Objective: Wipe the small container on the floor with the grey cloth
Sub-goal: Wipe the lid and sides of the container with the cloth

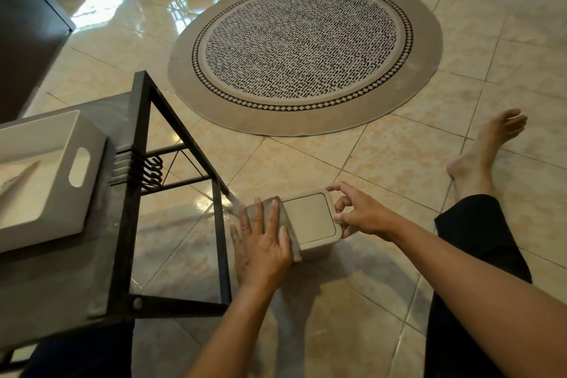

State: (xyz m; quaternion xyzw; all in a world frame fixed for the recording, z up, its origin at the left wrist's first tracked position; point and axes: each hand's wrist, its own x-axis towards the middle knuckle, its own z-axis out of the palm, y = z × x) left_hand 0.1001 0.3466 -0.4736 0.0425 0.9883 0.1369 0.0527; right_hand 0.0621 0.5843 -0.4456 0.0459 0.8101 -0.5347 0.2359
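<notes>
- My left hand (260, 242) lies flat, fingers spread, pressing the grey cloth (283, 224) onto the small container (310, 221).
- My right hand (357, 212) pinches the container's right edge.
- The container stands on the tiled floor (383, 163), just beside the black table leg (222, 242).
- White tray (46, 175) on the table; round rug (306, 52) beyond.
</notes>
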